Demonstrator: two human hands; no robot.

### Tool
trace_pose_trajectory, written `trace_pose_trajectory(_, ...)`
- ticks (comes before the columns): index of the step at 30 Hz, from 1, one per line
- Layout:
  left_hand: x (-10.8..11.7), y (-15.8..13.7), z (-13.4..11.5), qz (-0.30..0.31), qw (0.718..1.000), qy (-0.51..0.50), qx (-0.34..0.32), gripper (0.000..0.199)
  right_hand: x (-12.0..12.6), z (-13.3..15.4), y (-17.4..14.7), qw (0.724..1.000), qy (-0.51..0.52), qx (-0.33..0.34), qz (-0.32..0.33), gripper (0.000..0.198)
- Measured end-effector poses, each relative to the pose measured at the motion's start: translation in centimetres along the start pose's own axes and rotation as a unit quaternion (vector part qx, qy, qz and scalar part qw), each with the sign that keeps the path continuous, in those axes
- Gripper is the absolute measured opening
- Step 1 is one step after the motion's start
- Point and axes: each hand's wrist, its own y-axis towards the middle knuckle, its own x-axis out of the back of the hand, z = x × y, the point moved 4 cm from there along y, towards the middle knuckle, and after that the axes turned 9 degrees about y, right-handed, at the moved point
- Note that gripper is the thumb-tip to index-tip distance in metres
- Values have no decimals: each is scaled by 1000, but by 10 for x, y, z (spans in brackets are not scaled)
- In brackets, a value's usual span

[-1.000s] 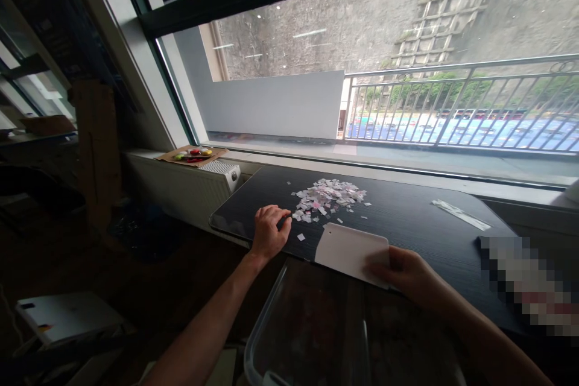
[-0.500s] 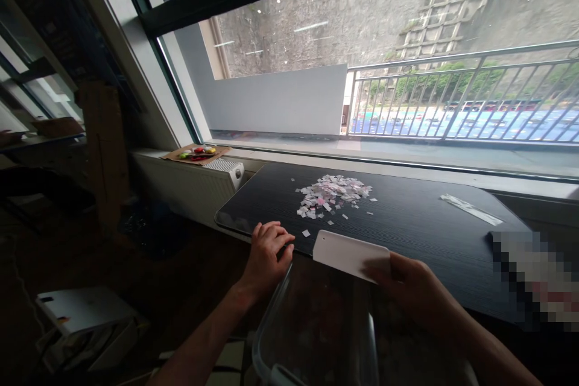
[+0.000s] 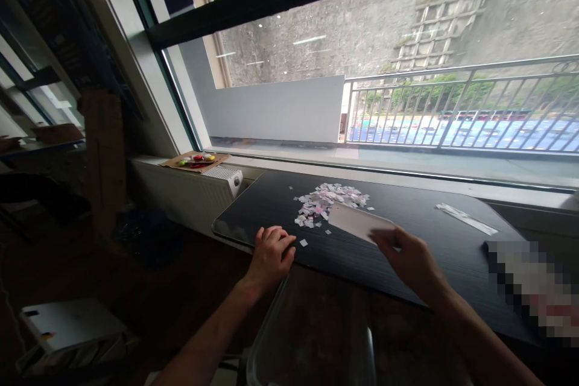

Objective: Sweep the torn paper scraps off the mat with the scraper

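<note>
Beyond the right hand (image 3: 409, 259) and its grip, a broad window (image 3: 289, 42), with a rough grey wall (image 3: 353, 30) and a metal railing (image 3: 456, 110) outside. Beneath the grip and spreading to both sides, a dark, wood-grained table (image 3: 407, 200), rounded at the corners. Far left of the grip, in the dim part of the room, a tall piece of cardboard (image 3: 105, 157); less far left, a pale radiator (image 3: 194, 193). Below the grip, at the table's near edge, a clear container (image 3: 371, 353), too dark inside to make out. Left of the grip, at the same edge, the left hand (image 3: 271, 259), fingers curled and close together; impossible to tell about any hold beneath. Ahead and left of the grip, a heap of paper scraps (image 3: 325, 200), white and pinkish. Within the grip, pinched at one end between thumb and fingers, a pale flat card (image 3: 355, 220), tilted, just beside the heap. Right of the grip, lying flat, pale strips (image 3: 468, 220). Left of the grip, near the left fingertips, a loose scrap (image 3: 303, 242).
</note>
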Motion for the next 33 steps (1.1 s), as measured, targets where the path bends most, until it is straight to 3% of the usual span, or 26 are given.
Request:
trace_pose_trajectory(4, -5, 7, 6, -16, 1000, -4, 3, 23, -30, 16, 63, 999, -26, 14, 24, 31)
trace_pose_trajectory(8, -3, 14, 22, -56, 998, -1, 9, 22, -71, 37, 96, 993, -54, 47, 91, 31)
trace_pose_trajectory(13, -6, 21, 38, -78, 997, -1, 21, 20, -101, 53, 106, 976, -114, 123, 139, 37)
trace_pose_trajectory(17, -11, 28, 48, -81, 996, 8, 46, 20, -110, 65, 119, 951, -186, 171, 177, 27)
trace_pose_trajectory(28, -16, 32, 50, -113, 990, 11, 83, 18, -172, 100, 142, 893, -329, 194, 238, 34)
trace_pose_trajectory(31, -15, 32, 48, -110, 990, 8, 84, 17, -170, 97, 128, 878, -336, 207, 271, 35)
trace_pose_trajectory(33, -15, 31, 47, -111, 990, 7, 84, 17, -155, 90, 111, 870, -338, 216, 285, 34)
